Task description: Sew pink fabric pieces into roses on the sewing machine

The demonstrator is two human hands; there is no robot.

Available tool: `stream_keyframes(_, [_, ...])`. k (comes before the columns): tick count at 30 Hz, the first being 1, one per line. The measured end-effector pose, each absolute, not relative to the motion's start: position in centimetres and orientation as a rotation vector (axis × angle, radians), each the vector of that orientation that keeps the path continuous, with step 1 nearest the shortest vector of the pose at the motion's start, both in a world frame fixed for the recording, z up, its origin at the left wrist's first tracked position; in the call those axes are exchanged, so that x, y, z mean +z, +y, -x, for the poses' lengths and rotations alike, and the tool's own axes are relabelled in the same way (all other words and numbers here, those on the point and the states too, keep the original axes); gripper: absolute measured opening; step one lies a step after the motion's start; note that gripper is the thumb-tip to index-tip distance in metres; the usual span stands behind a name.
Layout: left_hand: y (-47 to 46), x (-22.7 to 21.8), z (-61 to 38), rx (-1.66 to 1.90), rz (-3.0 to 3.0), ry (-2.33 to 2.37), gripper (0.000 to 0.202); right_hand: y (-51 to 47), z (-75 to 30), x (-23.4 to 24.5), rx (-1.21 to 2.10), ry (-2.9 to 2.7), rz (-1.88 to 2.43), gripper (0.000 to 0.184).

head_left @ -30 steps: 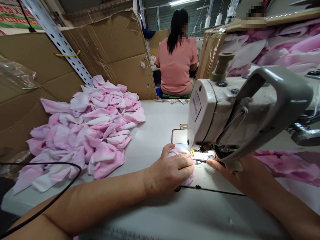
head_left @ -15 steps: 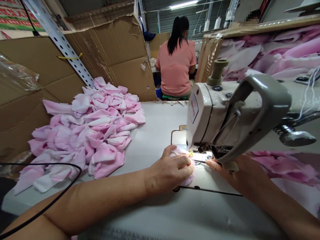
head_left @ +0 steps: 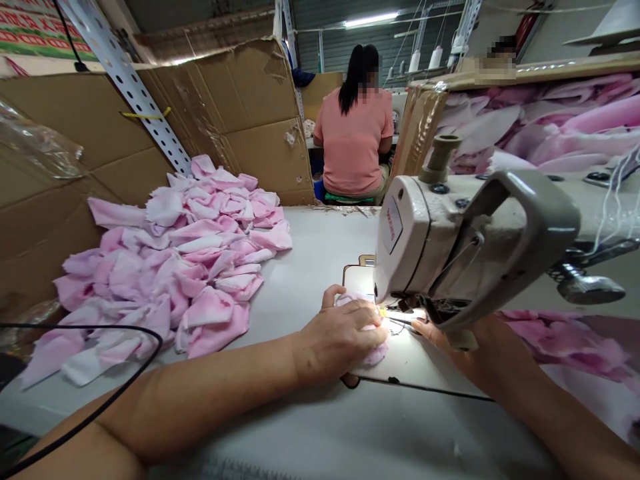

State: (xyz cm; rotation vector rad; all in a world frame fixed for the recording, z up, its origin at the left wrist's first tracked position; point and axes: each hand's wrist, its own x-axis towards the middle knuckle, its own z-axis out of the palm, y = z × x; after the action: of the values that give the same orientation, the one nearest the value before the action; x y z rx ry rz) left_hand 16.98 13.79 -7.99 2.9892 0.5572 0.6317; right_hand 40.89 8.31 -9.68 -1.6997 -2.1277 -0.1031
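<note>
The left hand [head_left: 340, 337], fingers together, presses a pink fabric piece [head_left: 376, 355] onto the counter [head_left: 310, 280] beneath the sewing machine [head_left: 450, 233]; how the right hand [head_left: 453, 343] grips cannot be told.

left hand [head_left: 345, 337] pressing pink fabric piece [head_left: 376, 355] | right hand [head_left: 443, 335] beneath sewing machine [head_left: 430, 233]

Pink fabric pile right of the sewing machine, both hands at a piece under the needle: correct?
No: the head view shows the pink fabric pile left of the sewing machine, left hand and right hand at the piece under the needle.
</note>
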Motion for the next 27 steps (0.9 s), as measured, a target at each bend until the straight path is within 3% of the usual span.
stream_keyframes(17, [14.4,-8.6,-16.8,0.642,-3.017,0.591,0.011,8.9,-43.1,-10.3,-0.057,-2.188,1.707,0.02])
stream_keyframes(27, [14.3,-8.4,-16.9,0.677,-3.015,0.585,0.012,7.7,-43.6,-10.9,-0.081,-2.117,1.734,0.027])
